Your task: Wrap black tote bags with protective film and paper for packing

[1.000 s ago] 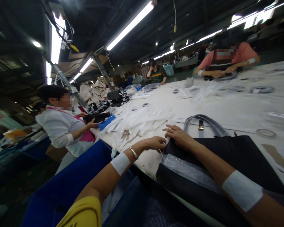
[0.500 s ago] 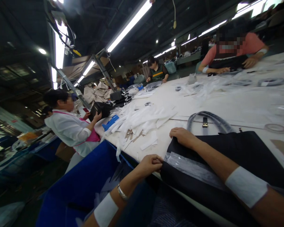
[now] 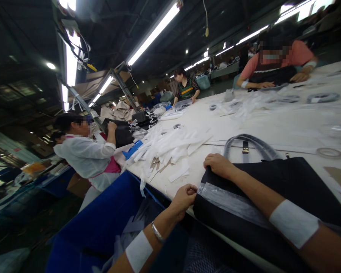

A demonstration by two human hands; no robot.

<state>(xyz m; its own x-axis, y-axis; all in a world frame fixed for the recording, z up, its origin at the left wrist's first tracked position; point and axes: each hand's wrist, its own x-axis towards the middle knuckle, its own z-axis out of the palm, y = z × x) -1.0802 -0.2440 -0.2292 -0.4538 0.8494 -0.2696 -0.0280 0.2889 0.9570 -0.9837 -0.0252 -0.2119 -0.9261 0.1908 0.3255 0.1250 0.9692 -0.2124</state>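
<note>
A black handbag lies on its side on the white table before me, its plastic-wrapped handles pointing away. A strip of clear plastic film runs along its near part. My right hand rests at the bag's upper left corner, fingers curled over the edge. Lower down, my left hand pinches at the bag's left edge beside the end of the film; the fingertips partly hide what is between them. A gold buckle shows on a small strap between the handles.
White scraps lie heaped beyond my hands, near a blue tape dispenser. A blue bin holding scraps stands below the table at left. Tape rolls lie at right. Co-workers stand at the left, far side and right.
My left hand has shifted slightly up and its wrist has moved right, still at the bag's edge. My right hand stays put. The co-worker at left has raised a hand over a black bag.
</note>
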